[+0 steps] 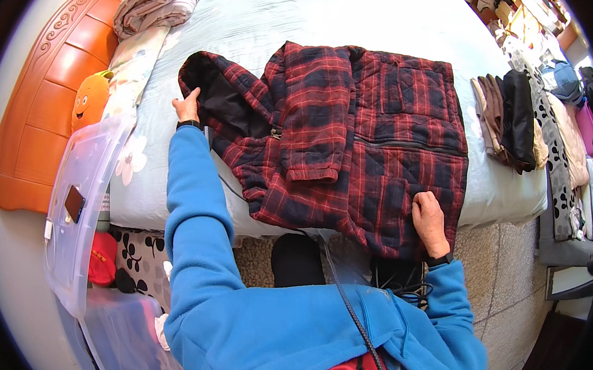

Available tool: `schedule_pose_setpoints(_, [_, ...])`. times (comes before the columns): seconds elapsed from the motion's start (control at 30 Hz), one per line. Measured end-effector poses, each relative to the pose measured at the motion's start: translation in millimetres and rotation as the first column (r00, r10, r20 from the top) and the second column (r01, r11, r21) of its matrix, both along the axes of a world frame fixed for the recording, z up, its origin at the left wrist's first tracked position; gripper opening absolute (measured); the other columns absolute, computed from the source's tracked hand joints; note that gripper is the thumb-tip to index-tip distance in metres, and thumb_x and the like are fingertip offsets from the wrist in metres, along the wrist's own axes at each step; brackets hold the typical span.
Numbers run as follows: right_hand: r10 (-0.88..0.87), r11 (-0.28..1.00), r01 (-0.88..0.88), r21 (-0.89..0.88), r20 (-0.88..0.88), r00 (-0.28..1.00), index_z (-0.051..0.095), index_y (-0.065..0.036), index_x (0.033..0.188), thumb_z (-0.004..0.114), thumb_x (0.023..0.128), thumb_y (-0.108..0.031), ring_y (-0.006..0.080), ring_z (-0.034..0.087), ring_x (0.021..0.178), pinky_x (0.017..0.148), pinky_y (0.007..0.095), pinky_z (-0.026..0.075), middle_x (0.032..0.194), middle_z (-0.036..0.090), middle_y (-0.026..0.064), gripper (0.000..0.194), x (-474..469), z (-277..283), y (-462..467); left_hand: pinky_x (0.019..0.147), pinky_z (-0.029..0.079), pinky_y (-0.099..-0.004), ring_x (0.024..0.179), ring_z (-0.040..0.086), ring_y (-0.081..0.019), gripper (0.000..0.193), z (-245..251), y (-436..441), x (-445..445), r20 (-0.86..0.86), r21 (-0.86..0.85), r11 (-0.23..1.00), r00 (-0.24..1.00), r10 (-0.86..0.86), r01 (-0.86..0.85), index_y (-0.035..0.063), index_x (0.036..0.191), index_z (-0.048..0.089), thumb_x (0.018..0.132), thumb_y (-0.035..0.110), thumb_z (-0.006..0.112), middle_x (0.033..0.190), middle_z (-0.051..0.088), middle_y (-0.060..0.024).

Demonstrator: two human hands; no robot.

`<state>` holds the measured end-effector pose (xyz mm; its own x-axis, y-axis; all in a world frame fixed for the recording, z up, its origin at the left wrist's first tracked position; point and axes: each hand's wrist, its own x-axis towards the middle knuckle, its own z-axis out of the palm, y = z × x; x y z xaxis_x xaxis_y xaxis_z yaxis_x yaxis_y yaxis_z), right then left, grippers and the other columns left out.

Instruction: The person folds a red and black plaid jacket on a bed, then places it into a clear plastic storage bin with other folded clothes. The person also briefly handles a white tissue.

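Observation:
A red and black plaid quilted jacket [384, 103] lies on the bed before me, its hood [225, 92] to the left with the dark lining showing. One sleeve [314, 114] is folded across its front, over part of the closed zipper. At the hood's left edge is my left hand [187, 106], thumb raised; whether its fingers grip the cloth cannot be told. My right hand [428, 217] rests with curled fingers on the jacket's lower front, near the hem; whether it pinches the fabric is unclear.
A rolled striped quilt [154, 0] lies at the bed's upper left, by the wooden headboard [48, 116]. Folded dark clothes [517, 120] sit at the bed's right edge. A phone [74, 204] lies on a plastic storage box lid [78, 170] at left. A braided cord [345, 296] hangs before my chest.

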<state>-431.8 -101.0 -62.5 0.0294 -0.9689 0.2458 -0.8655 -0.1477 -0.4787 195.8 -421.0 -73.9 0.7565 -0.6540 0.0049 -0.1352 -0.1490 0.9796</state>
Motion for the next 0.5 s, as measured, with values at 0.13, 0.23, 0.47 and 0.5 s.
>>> schedule_pose_setpoints(0.13, [-0.037,0.999,0.037,0.002,-0.024,0.999,0.055,-0.005,0.089,0.058,0.085,-0.005,0.0364,0.059,0.085,0.071,0.0457,0.050,0.087,0.055,0.0141,0.005,1.5,-6.0,-3.2,0.095,0.048,-0.0426,0.107,0.063,-0.0428,0.053,44.7,10.5,7.9,0.521,0.407,0.911,0.836,-0.174,-0.065,-0.0023,0.105,0.071,0.069,0.037,0.069,0.106,0.068,-0.0271])
schedule_pose_setpoints(0.23, [-0.073,0.997,0.073,0.001,-0.068,0.995,0.054,-0.005,0.087,0.058,0.085,-0.006,0.0361,0.059,0.085,0.071,0.0461,0.050,0.086,0.055,0.0138,0.005,4.3,-10.2,-6.0,0.088,0.052,-0.0456,0.100,0.066,-0.0406,0.036,73.9,23.7,-1.9,0.770,0.327,0.879,0.637,-0.036,-0.346,0.0007,0.101,0.071,0.077,0.021,0.054,0.105,0.069,-0.0249])
schedule_pose_setpoints(0.47, [-0.118,0.993,0.115,-0.042,-0.102,0.988,0.053,-0.006,0.086,0.058,0.084,-0.008,0.0351,0.060,0.084,0.070,0.0469,0.050,0.086,0.055,0.0127,0.006,4.5,-16.1,-6.3,0.095,0.046,-0.0456,0.105,0.061,-0.0450,0.041,97.2,47.9,31.6,0.604,0.107,0.971,0.790,0.109,-0.216,-0.0044,0.110,0.059,0.075,0.016,0.053,0.109,0.065,-0.0292])
schedule_pose_setpoints(0.5, [-0.121,0.992,0.119,-0.033,-0.090,0.989,0.053,-0.006,0.086,0.058,0.084,-0.008,0.0351,0.060,0.084,0.070,0.0470,0.050,0.086,0.055,0.0127,0.006,4.6,-16.3,-5.5,0.094,0.046,-0.0452,0.104,0.061,-0.0451,0.041,93.7,50.5,36.5,0.646,0.131,0.975,0.761,0.052,-0.178,-0.0049,0.109,0.059,0.075,0.017,0.054,0.108,0.065,-0.0291])
